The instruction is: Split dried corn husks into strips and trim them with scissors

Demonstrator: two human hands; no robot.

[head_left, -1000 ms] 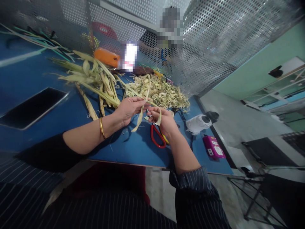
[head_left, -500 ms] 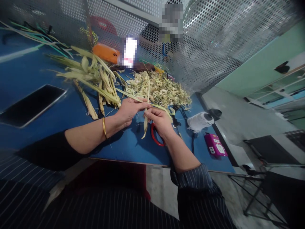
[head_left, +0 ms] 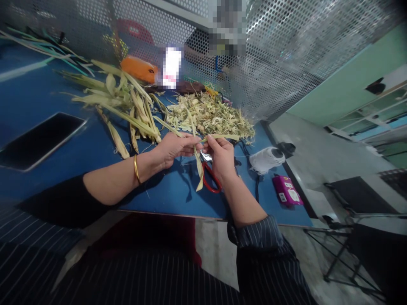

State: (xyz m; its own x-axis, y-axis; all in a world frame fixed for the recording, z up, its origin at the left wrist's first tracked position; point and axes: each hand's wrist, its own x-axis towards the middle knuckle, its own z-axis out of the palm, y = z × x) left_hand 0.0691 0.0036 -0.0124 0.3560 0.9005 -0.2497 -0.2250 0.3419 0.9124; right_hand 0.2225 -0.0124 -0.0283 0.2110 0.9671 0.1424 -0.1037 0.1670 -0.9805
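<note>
the head camera looks forward and down at both hands (head_left: pixel 171 150).

Close to one pair of red-handled scissors (head_left: pixel 213 190): two bare hands (head_left: pixel 224 159), at least two husk strips (head_left: pixel 199 167); rightward, one white thread spool (head_left: pixel 265 161), one purple packet (head_left: pixel 287 190).

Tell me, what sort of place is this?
Probably a craft workshop, judging by the heap of dried plant scraps, red-handled scissors and spool of white thread.
</note>
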